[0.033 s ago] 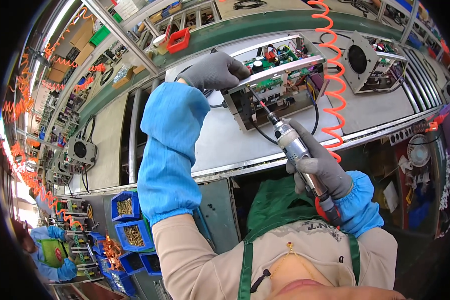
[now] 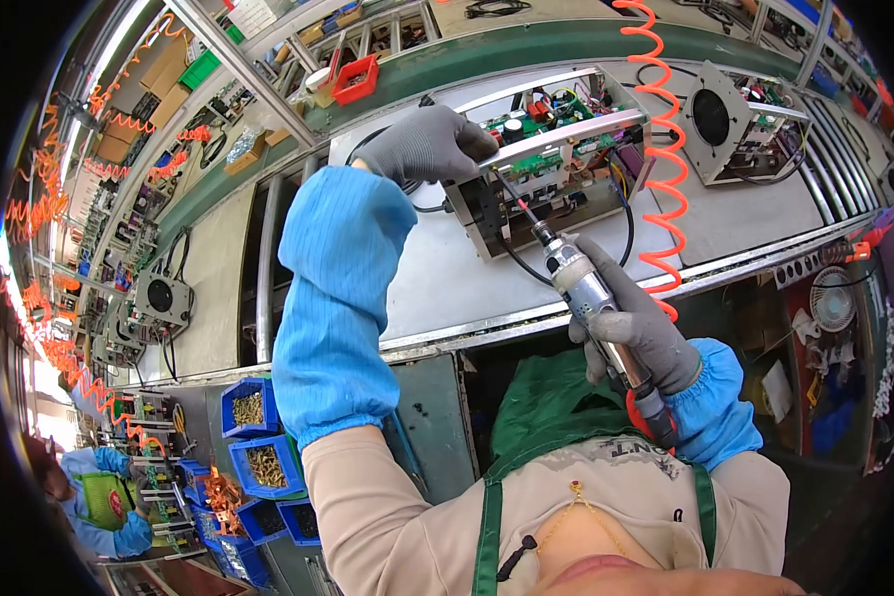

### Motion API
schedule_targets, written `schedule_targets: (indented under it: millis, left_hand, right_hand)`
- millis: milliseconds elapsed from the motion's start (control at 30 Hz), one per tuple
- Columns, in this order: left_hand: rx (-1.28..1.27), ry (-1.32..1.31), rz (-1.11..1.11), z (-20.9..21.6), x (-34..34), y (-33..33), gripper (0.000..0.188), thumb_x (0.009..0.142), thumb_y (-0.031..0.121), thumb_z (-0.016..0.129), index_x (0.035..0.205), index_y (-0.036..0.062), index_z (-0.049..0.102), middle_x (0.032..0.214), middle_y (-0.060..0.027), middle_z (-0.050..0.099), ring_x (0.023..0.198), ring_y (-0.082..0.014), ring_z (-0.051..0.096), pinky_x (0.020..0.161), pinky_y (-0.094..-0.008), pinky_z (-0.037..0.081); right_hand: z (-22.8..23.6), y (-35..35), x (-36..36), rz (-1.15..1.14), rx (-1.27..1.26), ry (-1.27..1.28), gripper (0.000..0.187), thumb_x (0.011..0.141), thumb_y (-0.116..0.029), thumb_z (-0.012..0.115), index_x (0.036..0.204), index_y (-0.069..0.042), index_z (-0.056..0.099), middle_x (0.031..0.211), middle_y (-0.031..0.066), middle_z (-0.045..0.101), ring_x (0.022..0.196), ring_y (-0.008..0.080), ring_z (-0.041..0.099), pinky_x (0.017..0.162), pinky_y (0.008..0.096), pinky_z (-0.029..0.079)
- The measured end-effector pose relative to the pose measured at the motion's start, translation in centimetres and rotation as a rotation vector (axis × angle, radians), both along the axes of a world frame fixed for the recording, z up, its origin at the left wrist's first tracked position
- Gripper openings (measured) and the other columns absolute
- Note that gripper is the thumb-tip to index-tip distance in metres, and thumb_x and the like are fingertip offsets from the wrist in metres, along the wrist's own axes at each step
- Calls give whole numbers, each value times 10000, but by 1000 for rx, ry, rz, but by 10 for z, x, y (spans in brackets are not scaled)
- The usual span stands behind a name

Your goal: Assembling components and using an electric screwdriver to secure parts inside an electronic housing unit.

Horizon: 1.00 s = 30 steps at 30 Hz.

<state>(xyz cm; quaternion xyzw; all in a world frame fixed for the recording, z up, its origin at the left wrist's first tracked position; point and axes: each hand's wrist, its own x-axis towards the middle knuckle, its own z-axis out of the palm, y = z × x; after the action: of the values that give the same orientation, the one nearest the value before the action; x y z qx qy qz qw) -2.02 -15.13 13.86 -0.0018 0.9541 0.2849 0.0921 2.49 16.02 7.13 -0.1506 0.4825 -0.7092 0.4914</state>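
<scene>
A metal-framed electronic unit (image 2: 541, 157) with green circuit boards, wires and an open side stands on the pale work surface in front of me. My left hand (image 2: 432, 146), in a grey glove, grips the near left corner of its frame. In my right hand (image 2: 646, 333), also gloved in grey, is a silver air screwdriver (image 2: 578, 278), with my fingers wrapped round its barrel. Its long thin bit points up and left into the open side of the unit, near the left end. What the tip touches is too small to tell.
A coiled orange air hose (image 2: 661, 149) hangs just right of the unit. Farther right stands a second unit (image 2: 710, 119) with a round fan, beside metal rollers (image 2: 832, 164). Blue bins (image 2: 268, 467) of screws sit at lower left. Another person (image 2: 104, 497) works at far left.
</scene>
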Motion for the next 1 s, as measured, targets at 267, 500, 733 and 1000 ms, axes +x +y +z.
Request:
schedule_targets:
  millis: [267,500,733,1000]
  left_hand:
    - [-225,234,26,-15,10,21,373,762,29,680,1134,3,659,1038,-146,705,925,-197,688,848,-295,535]
    - [-170,161,45,-10,15,23,439,750,14,698,1184,6,632,1076,-158,692,977,-193,672,893,-288,513]
    - [-115,368,65,-33,19,-16,523,946,471,483,1089,-3,650,1085,-202,671,961,-256,647,874,-314,488]
    - [572,331,196,-49,22,-14,796,958,626,258,734,-48,616,1397,-269,443,1254,-326,459,1078,-351,292]
  right_hand:
    - [16,-9,17,-29,-80,-6,892,740,-62,582,1520,-195,171,901,133,568,497,162,591,474,282,522]
    - [10,-12,22,-71,-53,7,869,743,-69,567,1517,-170,185,830,107,579,495,151,594,469,268,515]
    - [8,-11,18,-74,-83,8,859,740,-60,563,1513,-166,201,845,111,581,495,155,597,465,268,511]
    - [10,-12,13,-74,-44,9,873,718,-5,555,1507,-163,217,884,119,571,476,165,578,455,274,509]
